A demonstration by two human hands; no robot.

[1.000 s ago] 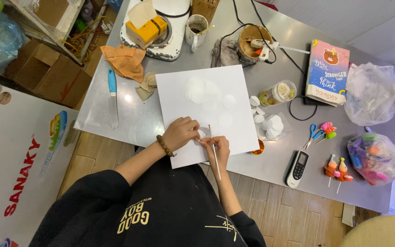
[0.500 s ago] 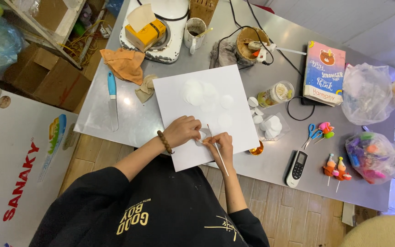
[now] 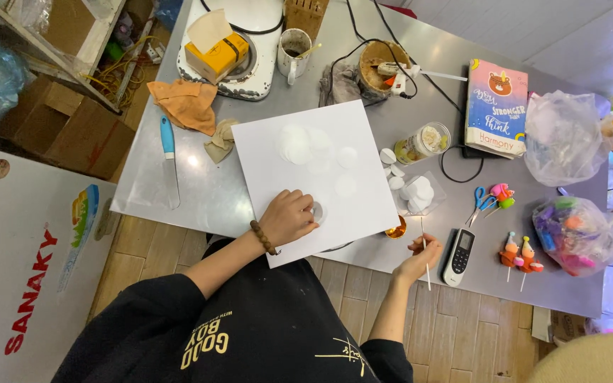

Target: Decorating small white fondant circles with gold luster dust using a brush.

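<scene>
Pressing down on a small white disc [image 3: 318,211], the left hand [image 3: 289,217] sits curled near the lower edge of the white board [image 3: 306,177], fingertips on the disc and palm flat-ish on the sheet. Over at about 3 o'clock from it, off the board's corner, the right hand [image 3: 418,255] pinches a thin white stick [image 3: 425,254] between thumb and fingers, held pretty much upright. More white discs [image 3: 409,190] lie at roughly 1 o'clock from that hand, with a remote [image 3: 459,256] just beside it at 3 o'clock.
</scene>
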